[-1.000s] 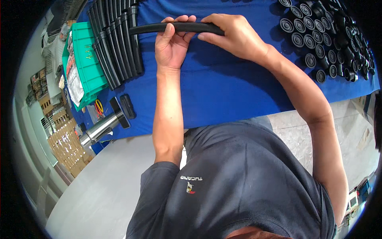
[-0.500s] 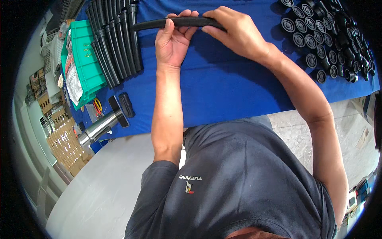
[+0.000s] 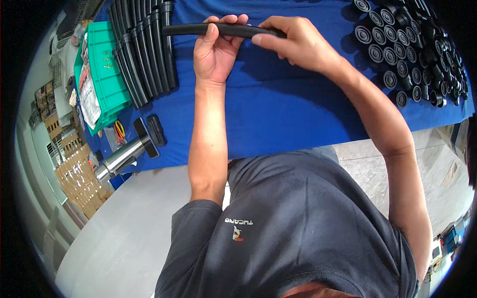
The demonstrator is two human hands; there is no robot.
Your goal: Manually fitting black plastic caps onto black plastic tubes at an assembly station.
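Note:
A long black tube (image 3: 186, 30) lies crosswise between my hands above the blue cloth. My left hand (image 3: 217, 52) grips it near the middle, palm up, with the thumb in front and the fingers behind. Over the tube's right end my right hand (image 3: 300, 42) is closed, thumb along the near side; that end is mostly covered by the fingers. The left end sticks out free, over several similar black tubes (image 3: 149, 59) laid side by side.
A green crate (image 3: 104, 74) with a bag in it stands at the left. Near the table's front left edge are a metal cylinder (image 3: 124, 158), a black oblong object (image 3: 156, 130) and yellow-handled pliers (image 3: 119, 130). Several round black fittings (image 3: 390, 57) crowd the right side.
My right hand has turned a little and its fingers have closed further round the tube's right end. The tube has shifted slightly, its left end a bit higher. My left hand keeps its grip.

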